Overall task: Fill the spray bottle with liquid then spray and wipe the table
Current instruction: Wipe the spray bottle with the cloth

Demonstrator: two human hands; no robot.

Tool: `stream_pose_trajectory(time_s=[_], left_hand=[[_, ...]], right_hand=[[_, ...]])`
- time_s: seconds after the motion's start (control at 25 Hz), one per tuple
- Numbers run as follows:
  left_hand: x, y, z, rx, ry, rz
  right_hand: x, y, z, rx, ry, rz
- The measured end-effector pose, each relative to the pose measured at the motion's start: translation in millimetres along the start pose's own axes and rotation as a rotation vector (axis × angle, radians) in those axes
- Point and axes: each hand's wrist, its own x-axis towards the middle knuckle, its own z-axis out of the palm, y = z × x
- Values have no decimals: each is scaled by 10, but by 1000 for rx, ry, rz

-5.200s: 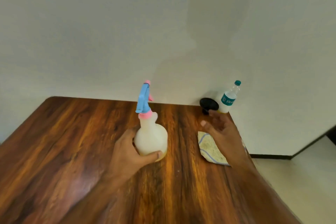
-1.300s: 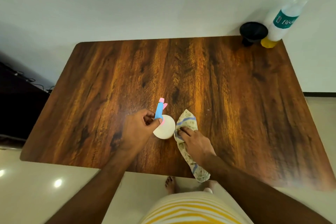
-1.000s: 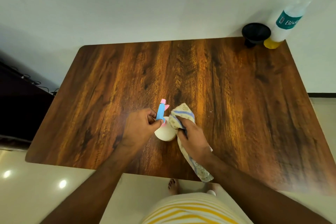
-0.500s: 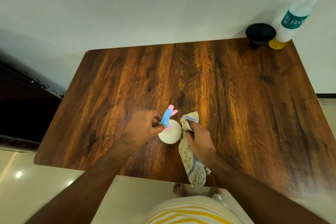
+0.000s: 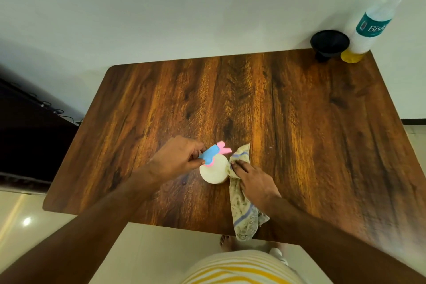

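Observation:
A white spray bottle (image 5: 213,169) with a blue and pink spray head stands upright near the front middle of the wooden table (image 5: 299,122). My left hand (image 5: 175,160) pinches the blue head from the left. A patterned cloth (image 5: 242,200) lies to the bottle's right and hangs over the table's front edge. My right hand (image 5: 252,180) holds the cloth against the bottle's right side.
A black funnel (image 5: 329,42) and a clear plastic bottle (image 5: 371,23) with a teal cap and a little yellow liquid stand at the far right corner by the white wall. Dark furniture (image 5: 25,143) with cables is left of the table.
Since five seconds ago the view has tilted down over the table and the cloth has moved next to the bottle. In the last second the spray head has turned a little to the right.

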Motion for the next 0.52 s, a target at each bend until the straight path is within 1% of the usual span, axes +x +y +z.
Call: stream_pose_trajectory(time_s=[0.04, 0.16, 0.2, 0.28, 0.32, 0.4, 0.44, 0.48, 0.52], left_hand=[[9, -17, -20, 29, -24, 48], [50, -50, -60, 108, -83, 156], [50, -45, -71, 123, -83, 182], [1, -12, -56, 114, -14, 166], [-58, 13, -30, 59, 75, 74], [-182, 134, 23, -197, 289, -282], [-212, 215, 60, -381, 330, -470], [-217, 288, 114, -564, 314, -614], [-203, 353, 167, -721, 270, -700]], right_hand=[[-4, 83, -27, 82, 12, 14], [2, 172, -206, 558, 150, 127], [22, 167, -274, 668, 178, 144], [82, 167, -414, 751, 213, 104], [116, 169, -493, 767, 214, 69], [163, 157, -647, 778, 194, -13], [181, 128, -702, 747, 185, -67], [193, 67, -742, 693, 174, -138], [200, -8, -751, 629, 146, -220]])
